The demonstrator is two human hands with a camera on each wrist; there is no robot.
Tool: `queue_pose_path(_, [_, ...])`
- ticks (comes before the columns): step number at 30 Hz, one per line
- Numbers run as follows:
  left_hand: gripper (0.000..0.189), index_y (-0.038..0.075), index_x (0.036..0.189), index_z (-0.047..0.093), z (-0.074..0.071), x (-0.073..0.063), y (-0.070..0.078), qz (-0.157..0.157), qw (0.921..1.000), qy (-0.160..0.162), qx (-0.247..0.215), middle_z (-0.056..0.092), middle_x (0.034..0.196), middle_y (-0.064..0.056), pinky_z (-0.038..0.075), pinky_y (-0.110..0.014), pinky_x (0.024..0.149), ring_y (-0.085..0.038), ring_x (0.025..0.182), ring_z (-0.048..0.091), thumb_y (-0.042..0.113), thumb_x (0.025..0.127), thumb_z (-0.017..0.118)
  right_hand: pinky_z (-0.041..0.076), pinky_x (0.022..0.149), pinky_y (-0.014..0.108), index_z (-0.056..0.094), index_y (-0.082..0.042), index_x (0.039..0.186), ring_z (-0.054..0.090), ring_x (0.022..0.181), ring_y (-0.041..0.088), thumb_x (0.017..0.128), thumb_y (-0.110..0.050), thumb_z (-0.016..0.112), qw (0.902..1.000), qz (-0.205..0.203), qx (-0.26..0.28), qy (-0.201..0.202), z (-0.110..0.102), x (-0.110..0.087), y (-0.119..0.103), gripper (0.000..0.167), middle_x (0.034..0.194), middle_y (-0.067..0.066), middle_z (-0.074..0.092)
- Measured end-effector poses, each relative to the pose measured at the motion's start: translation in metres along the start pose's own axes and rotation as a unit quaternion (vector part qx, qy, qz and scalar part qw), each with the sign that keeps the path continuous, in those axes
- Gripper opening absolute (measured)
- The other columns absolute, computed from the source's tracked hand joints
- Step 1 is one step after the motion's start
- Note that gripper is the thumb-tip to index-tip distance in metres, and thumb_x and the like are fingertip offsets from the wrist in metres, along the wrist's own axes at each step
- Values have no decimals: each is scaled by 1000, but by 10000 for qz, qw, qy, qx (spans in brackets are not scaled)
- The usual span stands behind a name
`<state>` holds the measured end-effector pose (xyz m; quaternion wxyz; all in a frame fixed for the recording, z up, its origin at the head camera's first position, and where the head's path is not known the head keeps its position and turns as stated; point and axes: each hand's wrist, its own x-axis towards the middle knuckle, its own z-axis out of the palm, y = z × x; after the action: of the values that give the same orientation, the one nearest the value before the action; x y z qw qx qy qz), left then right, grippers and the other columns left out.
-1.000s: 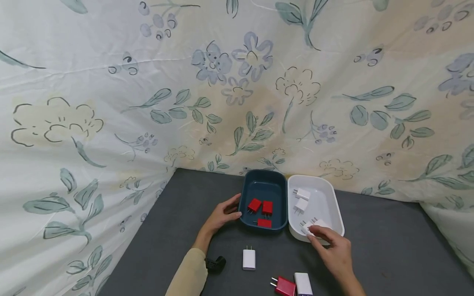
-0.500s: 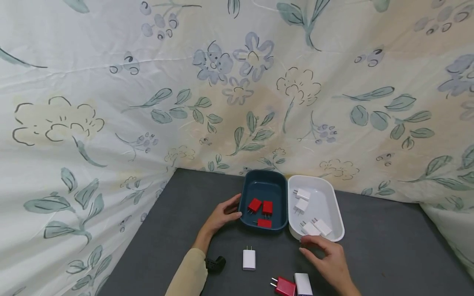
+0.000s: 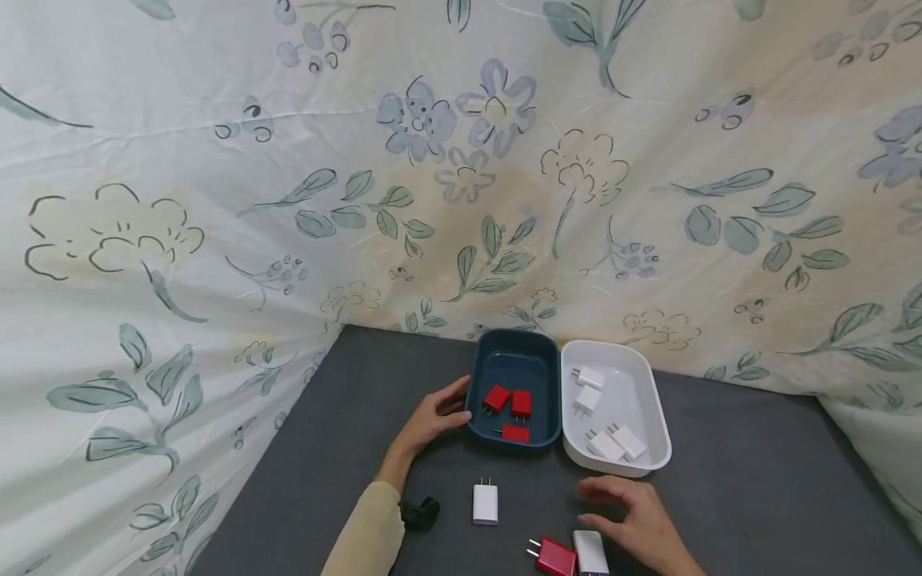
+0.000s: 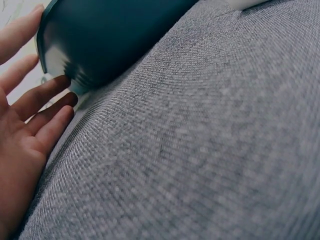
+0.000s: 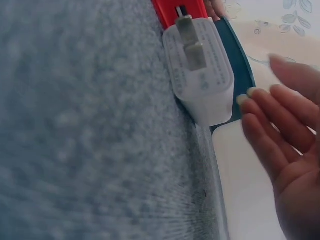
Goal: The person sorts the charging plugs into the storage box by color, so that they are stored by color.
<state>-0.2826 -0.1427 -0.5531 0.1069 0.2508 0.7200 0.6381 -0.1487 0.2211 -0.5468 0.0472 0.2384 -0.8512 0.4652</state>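
My left hand (image 3: 430, 418) rests its fingertips on the left wall of the dark blue tray (image 3: 481, 352); the left wrist view shows its fingers (image 4: 42, 97) fairly straight against that wall. My right hand (image 3: 637, 516) holds nothing, thumb and fingers apart, just above and right of a white charger plug (image 3: 591, 552) near the front. In the right wrist view this white plug (image 5: 205, 105) shows its metal prongs, with a gap to the fingers. Touching its left side is a red charger plug (image 3: 555, 555). Another white charger plug (image 3: 486, 505) lies farther left, prongs pointing away.
Inside the blue tray lie several red plugs (image 3: 521, 404). A white tray (image 3: 661, 432) stands against its right side, with several white plugs (image 3: 589, 398) in it. Behind both hangs a floral curtain (image 3: 461, 160). A black strap piece (image 3: 420, 514) sits at the left wrist.
My right hand has let go of a white plug in the white tray and moved back toward the front white plug, fingers spreading. The left hand stays at the blue tray.
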Motion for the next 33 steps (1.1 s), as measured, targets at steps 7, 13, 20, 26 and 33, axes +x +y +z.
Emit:
queue_pose_path(7, [69, 0, 151, 29, 1, -2, 11, 17, 10000, -31, 32, 33, 154, -26, 28, -58, 116, -41, 142, 34, 12, 94, 64, 58, 77, 22, 68, -4, 114, 67, 91, 3, 80, -29, 80, 9885, 675, 375, -1297, -7, 0, 4, 44, 105, 7, 73])
queue_pose_path(13, [68, 1, 151, 30, 2, -2, 11, -30, 10000, -12, 18, 34, 155, -23, 27, -56, 117, -39, 143, 34, 11, 93, 64, 56, 78, 18, 65, 1, 119, 67, 92, 3, 82, -23, 78, 9776, 789, 819, -1768, -8, -1, 8, 45, 106, 12, 72])
queue_pose_path(20, [67, 7, 152, 33, 2, 0, 0, 0, 9999, 103, -5, 37, 155, -18, 29, -52, 118, -33, 143, 36, 13, 93, 65, 53, 76, 13, 64, -1, 120, 66, 88, 3, 79, -22, 81, 9581, 1367, 1098, -2265, -8, -2, 11, 49, 108, 8, 72])
queue_pose_path(26, [68, 2, 152, 29, 1, -2, 11, -22, 10000, -46, 76, 33, 155, -22, 27, -55, 118, -37, 144, 33, 13, 94, 63, 54, 77, 15, 63, 2, 122, 67, 89, 3, 77, -21, 82, 9543, 1403, 1150, -2374, -11, -2, 11, 54, 110, 11, 71])
queue_pose_path(33, [67, 1, 151, 31, 2, -1, 10, 77, 9999, 14, 125, 35, 154, -24, 29, -57, 116, -40, 142, 35, 12, 94, 64, 54, 77, 16, 61, 4, 124, 67, 92, 2, 78, -18, 81, 9535, 1164, 1255, -2480, -16, -4, 16, 55, 111, 10, 72])
